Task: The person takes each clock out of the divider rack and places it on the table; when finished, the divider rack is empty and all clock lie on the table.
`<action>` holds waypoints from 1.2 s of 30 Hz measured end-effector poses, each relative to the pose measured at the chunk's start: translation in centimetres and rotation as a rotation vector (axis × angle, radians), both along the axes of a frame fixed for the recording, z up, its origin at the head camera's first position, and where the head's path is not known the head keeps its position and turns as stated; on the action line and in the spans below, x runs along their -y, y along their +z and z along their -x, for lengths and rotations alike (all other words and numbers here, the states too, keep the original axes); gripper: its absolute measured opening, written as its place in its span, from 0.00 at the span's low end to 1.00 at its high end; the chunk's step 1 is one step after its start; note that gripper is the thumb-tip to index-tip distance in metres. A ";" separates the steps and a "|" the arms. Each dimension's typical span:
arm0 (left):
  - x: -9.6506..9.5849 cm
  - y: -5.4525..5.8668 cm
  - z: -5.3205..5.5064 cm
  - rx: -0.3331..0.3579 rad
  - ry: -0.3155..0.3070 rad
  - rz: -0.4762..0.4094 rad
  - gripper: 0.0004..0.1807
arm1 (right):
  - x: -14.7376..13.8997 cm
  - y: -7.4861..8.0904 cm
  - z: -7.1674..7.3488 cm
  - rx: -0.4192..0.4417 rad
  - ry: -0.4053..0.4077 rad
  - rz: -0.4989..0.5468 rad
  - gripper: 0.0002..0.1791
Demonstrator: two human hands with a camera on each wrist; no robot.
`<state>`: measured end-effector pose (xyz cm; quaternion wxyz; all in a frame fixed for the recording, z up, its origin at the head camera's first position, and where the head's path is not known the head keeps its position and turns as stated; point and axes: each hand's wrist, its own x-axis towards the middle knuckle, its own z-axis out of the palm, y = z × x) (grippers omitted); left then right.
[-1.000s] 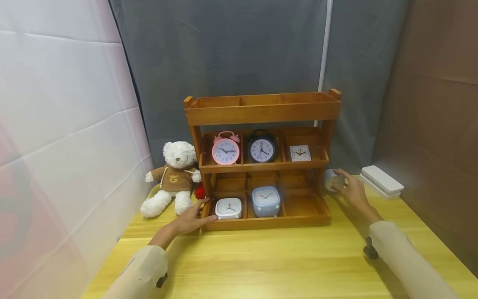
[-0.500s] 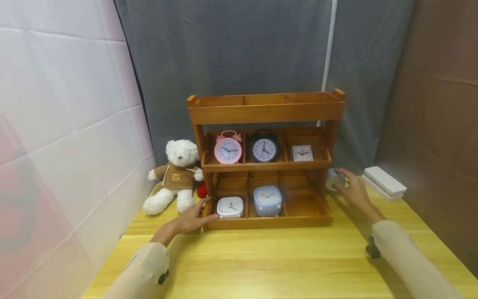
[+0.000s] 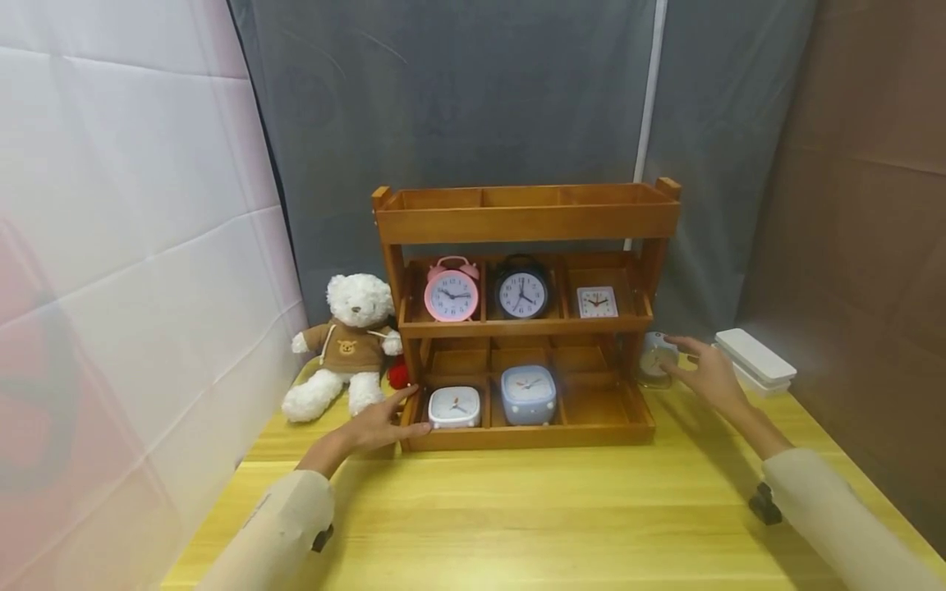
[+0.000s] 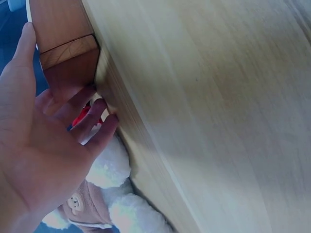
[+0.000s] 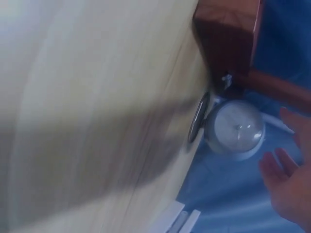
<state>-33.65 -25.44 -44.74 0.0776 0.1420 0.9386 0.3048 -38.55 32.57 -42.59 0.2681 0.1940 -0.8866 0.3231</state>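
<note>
While the counter (image 3: 532,509) gives open room near, its far right is tighter | rack (image 3: 521,226): far centre, raised front edges likely meant to stop sliding | left hand (image 3: 373,423): thumb and fingers round rack's left near corner, seemingly bracing it | right hand (image 3: 713,379): fingers well parted, holding nothing, beside clock (image 5: 238,127) | clock: upright, just right of rack

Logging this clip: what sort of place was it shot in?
Probably a staged recording booth, not a lived-in room: grey cloth hangs behind, a creased white sheet lines the left side, and a rack of clocks stands on the table.
</note>
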 end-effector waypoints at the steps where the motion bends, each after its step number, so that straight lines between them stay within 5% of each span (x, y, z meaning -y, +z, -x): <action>1: 0.0 0.0 0.1 -0.001 0.003 -0.002 0.54 | 0.2 0.1 -0.4 0.004 -0.003 -0.008 0.24; 10: -0.3 0.7 -0.1 0.006 0.038 -0.044 0.54 | 3.2 0.5 -2.7 0.001 0.034 0.007 0.24; 17: -0.5 0.7 -0.2 0.019 0.042 -0.050 0.55 | 6.1 0.4 -3.5 0.085 0.103 0.048 0.24; 28: -0.5 0.4 0.0 0.004 0.047 -0.053 0.55 | 10.2 0.3 -3.4 0.213 0.263 0.082 0.28; 36: -0.3 0.3 -0.1 0.011 0.049 -0.070 0.54 | 13.2 0.0 -2.7 0.199 0.327 0.101 0.27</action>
